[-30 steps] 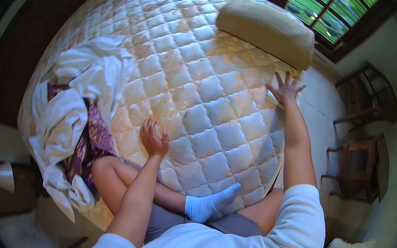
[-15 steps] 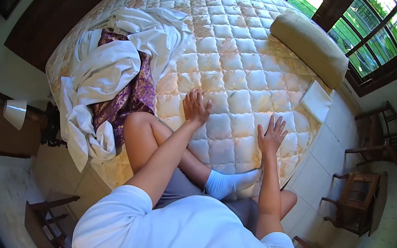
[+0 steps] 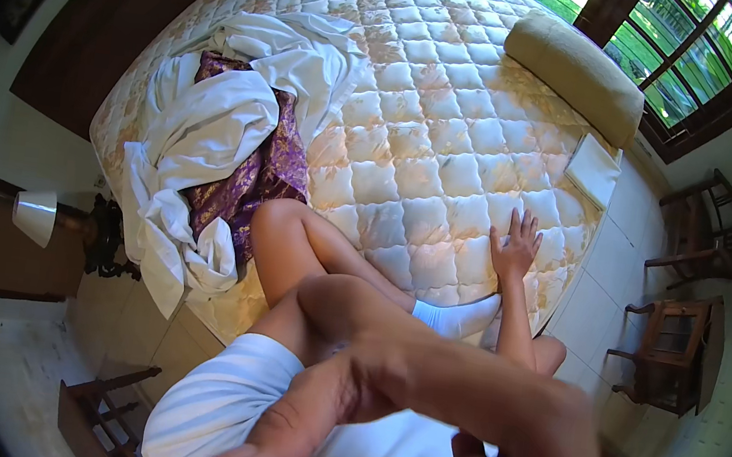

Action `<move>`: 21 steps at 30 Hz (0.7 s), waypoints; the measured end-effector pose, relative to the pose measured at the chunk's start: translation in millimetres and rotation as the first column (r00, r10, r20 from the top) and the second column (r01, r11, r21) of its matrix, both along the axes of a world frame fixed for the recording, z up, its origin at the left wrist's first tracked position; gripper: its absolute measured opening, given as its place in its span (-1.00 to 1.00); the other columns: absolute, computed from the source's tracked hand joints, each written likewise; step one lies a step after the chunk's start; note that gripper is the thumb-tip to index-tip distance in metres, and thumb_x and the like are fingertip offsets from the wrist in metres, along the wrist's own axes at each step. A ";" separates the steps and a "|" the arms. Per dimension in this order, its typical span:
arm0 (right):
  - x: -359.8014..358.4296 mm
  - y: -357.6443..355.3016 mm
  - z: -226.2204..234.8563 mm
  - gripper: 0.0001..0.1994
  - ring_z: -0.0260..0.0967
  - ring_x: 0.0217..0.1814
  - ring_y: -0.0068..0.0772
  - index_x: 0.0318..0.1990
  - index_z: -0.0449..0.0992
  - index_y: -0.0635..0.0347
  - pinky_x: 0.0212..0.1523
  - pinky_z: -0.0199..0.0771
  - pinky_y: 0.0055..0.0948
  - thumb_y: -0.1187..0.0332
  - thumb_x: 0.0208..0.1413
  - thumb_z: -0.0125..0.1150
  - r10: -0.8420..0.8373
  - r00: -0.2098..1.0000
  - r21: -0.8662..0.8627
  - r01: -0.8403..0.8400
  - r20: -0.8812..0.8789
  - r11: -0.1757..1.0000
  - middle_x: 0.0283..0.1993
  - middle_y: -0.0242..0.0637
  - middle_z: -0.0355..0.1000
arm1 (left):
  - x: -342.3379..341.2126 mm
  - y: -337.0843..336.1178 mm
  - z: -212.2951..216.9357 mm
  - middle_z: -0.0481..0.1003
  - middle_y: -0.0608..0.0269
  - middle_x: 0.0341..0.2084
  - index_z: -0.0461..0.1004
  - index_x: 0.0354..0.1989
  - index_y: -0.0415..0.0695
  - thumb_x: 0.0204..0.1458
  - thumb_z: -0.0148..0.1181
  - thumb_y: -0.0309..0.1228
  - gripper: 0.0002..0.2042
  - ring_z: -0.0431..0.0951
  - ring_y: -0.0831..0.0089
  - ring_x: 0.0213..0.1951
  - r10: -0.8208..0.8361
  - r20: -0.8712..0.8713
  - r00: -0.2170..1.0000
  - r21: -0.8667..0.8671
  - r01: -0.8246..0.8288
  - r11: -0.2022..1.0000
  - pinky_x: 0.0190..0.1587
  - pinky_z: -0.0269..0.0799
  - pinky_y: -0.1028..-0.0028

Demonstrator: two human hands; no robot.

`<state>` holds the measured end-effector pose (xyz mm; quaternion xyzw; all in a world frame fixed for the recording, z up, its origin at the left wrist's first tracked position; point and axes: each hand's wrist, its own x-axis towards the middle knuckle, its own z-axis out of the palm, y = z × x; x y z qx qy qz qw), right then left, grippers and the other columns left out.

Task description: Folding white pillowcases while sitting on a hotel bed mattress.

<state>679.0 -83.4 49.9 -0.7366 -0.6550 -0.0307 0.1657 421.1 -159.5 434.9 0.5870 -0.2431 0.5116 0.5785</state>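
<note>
My left hand [image 3: 404,361] is raised close in front of the camera, large and slightly blurred. Its thumb points down and to the left, well apart from the bent fingers, and nothing shows in its grasp. My right hand [image 3: 517,249] lies flat with fingers spread on the quilted, floral-patterned mattress [image 3: 431,145]. I sit cross-legged on the mattress near its corner, one foot in a white sock [image 3: 460,318]. To the left of my knee lies a crumpled white sheet [image 3: 213,132], bunched together with a purple and gold patterned cloth [image 3: 289,151].
A rolled beige bundle [image 3: 577,76] lies along the far right edge, and a folded white cloth [image 3: 592,170] sits near it. Wooden chairs [image 3: 708,229] and a small cabinet [image 3: 670,353] stand on the tiled floor at right. A lamp [image 3: 36,217] is at left.
My left hand has lifted off the mattress and come up close to the camera. My right hand stays flat on the mattress. The view has shifted slightly.
</note>
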 end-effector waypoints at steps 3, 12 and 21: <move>-1.4 -0.3 0.8 -0.26 -0.09 0.71 0.07 0.50 0.33 -0.07 0.62 -0.19 0.19 -0.18 0.24 0.23 0.001 1.000 0.000 -0.001 0.004 1.000 0.64 -0.12 0.11 | 4.0 -8.7 20.4 0.50 0.02 -0.10 0.43 0.12 -0.21 0.27 0.30 -0.25 -0.63 0.51 0.27 -0.12 -0.037 0.041 0.998 0.040 0.035 0.999 -0.05 0.31 0.29; -0.7 -0.1 2.0 -0.26 -0.08 0.71 0.06 0.50 0.34 -0.06 0.62 -0.18 0.19 -0.19 0.25 0.21 0.003 1.000 0.008 -0.003 -0.006 1.000 0.63 -0.13 0.12 | -14.4 -7.4 -20.9 0.48 -0.10 -0.03 0.43 0.13 -0.23 0.27 0.27 -0.32 -0.65 0.47 0.16 -0.05 0.167 -0.071 0.983 0.008 -0.167 0.986 -0.04 0.14 0.17; 3.6 -7.1 0.5 -0.27 -0.07 0.69 0.10 0.50 0.32 -0.01 0.62 -0.19 0.20 -0.15 0.27 0.21 0.019 1.000 -0.048 -0.020 -0.014 0.999 0.62 -0.09 0.14 | -272.9 35.3 -170.2 0.45 -0.21 0.03 0.44 0.14 -0.25 0.26 0.25 -0.38 -0.66 0.43 0.04 0.03 0.646 -0.486 -0.588 0.353 -0.809 -0.471 -0.02 -0.03 0.05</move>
